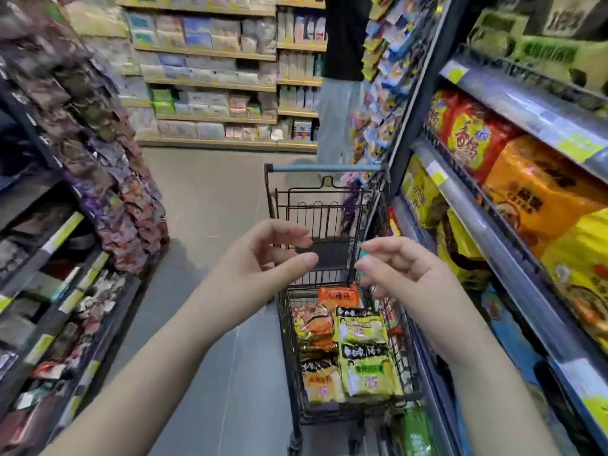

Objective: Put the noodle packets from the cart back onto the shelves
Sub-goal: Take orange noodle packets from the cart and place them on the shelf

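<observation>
Two bare forearms reaching forward from the bottom edge, both raised above the cart (332,205). Left hand (260,261) loosely curled, thumb and fingers (296,236) apart, holding nothing. Right hand (404,274) likewise half open, fingers bent and spread, empty; something small and teal at one fingertip, too blurred to tell what. Both hands clear of the cart's frame, touching neither it nor each other.

Below and between the hands, noodle packets (358,350) lying flat in the cart's dark wire basket: yellow-green packets (365,376) with black bands on the right side, an orange-red packet (312,324) to their left, a yellow one (320,386) nearest the camera on the left, and an orange packet (339,296) at the far end. Blue-grey handle bar (325,168) at the far end of the cart, child-seat flap folded up in front of it.

Just beside the cart on the right, shelves (513,245) stacked with large multipacks: red and yellow (467,133), orange (539,195), yellow (421,192) lower down, green on the top tier. Yellow price tags along the shelf edges. Opposite, on the left, dark shelving (49,258) with hanging purple and brown sachets, motion-blurred. Grey tiled floor (204,205) running down the aisle. Further off, a person (342,80) in a black top and grey trousers standing before wooden shelves of pale packages.
</observation>
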### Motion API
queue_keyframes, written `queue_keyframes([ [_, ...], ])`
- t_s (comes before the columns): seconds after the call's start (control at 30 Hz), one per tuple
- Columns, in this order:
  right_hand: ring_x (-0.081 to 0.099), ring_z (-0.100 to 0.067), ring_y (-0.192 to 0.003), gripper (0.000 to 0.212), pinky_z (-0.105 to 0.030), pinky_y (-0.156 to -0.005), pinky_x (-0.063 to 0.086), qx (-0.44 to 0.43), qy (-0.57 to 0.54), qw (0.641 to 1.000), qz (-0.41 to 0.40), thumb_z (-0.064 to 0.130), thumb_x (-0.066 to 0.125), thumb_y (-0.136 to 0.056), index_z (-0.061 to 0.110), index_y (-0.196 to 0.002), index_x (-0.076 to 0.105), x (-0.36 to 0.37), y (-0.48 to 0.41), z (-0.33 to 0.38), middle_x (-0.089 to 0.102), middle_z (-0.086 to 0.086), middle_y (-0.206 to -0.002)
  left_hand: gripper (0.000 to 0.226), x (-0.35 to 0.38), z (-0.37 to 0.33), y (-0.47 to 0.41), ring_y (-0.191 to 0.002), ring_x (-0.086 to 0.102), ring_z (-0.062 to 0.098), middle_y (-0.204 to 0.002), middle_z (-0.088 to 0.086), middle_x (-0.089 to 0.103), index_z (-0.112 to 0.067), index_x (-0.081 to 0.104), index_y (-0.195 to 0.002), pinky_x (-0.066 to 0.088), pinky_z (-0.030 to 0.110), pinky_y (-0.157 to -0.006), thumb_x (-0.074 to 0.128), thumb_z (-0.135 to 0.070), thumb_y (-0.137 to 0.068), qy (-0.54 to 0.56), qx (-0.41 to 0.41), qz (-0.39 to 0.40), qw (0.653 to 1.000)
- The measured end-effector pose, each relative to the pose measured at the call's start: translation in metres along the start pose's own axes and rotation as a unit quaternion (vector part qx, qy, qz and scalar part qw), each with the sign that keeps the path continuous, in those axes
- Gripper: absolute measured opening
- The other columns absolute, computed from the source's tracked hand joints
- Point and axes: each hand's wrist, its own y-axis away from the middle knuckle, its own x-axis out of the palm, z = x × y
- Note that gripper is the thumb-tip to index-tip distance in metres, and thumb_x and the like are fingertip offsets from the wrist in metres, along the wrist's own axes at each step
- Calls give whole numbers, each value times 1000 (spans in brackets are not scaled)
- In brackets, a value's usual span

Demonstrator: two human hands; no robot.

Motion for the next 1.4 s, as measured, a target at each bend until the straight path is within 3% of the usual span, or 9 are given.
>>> queue_keyframes([
  [0.23, 75, -14, -87, 21, -21, -70, 56, 18, -11, 1000, 9, 24, 77, -89, 26, -109, 74, -43, -92, -42, 77, 0, -97, 44, 27, 30, -92, -100, 72, 9, -116, -14, 73, -31, 67, -118, 55, 47, -102, 80, -47, -79, -11, -33, 8, 999],
  [0.4, 74, -14, -96, 25, -24, -77, 57, 41, -2, 998, 57, 37, 79, -83, 37, -108, 74, -73, -164, -78, 76, 5, -103, 55, 51, 58, -158, -98, 72, 6, -116, -16, 73, -35, 67, -117, 57, 35, -97, 79, -60, -70, -24, -69, 6, 997],
  [0.53, 73, -12, -102, 32, -28, -85, 56, 64, 3, 995, 73, 46, 78, -79, 40, -110, 73, -85, -213, -115, 76, 8, -107, 45, 64, 86, -204, -99, 72, 9, -115, -13, 73, -29, 66, -118, 57, 33, -94, 81, -47, -79, -24, -104, 1, 994],
  [0.67, 73, -11, -101, 30, -28, -84, 57, 99, -2, 993, 71, 43, 79, -78, 40, -107, 74, -89, -251, -160, 76, 7, -105, 33, 77, 127, -243, -97, 72, 16, -116, -4, 73, -22, 66, -119, 58, 20, -81, 78, -23, -89, -4, -151, -8, 989],
  [0.87, 73, -8, -99, 36, -24, -87, 59, 157, 22, 985, 66, 39, 82, -75, 30, -109, 74, -92, -297, -257, 76, 8, -102, 32, 99, 239, -297, -101, 72, 9, -112, -6, 73, -26, 66, -118, 60, 29, -93, 79, -28, -88, -10, -213, 7, 977],
  [1.0, 73, -11, -100, 41, -26, -87, 59, 198, 30, 978, 57, 38, 83, -74, 27, -112, 73, -98, -314, -322, 77, 6, -102, 33, 119, 318, -323, -99, 71, 4, -112, -7, 72, -27, 64, -118, 58, 24, -91, 79, -32, -89, -27, -264, 21, 964],
  [1.13, 73, -12, -97, 36, -21, -84, 58, 225, 36, 972, 63, 24, 83, -82, 21, -115, 71, -104, -329, -371, 77, 6, -101, 32, 144, 392, -341, -100, 69, 8, -109, -3, 70, -21, 63, -117, 55, 15, -85, 79, -26, -89, -34, -310, 14, 950],
  [1.2, 74, -12, -97, 35, -23, -85, 59, 235, 39, 969, 62, 22, 84, -83, 21, -115, 71, -108, -335, -391, 77, 5, -101, 33, 155, 428, -349, -98, 68, 14, -108, 1, 69, -17, 63, -115, 57, 22, -86, 81, -25, -88, -41, -338, 7, 940],
  [1.4, 74, -13, -99, 43, -29, -90, 59, 255, 30, 966, 26, 39, 85, -71, 26, -110, 73, -118, -331, -422, 78, 6, -100, 40, 188, 507, -369, -90, 60, 18, -97, 2, 61, -13, 57, -111, 53, 32, -81, 84, -26, -85, -101, -431, 14, 897],
])
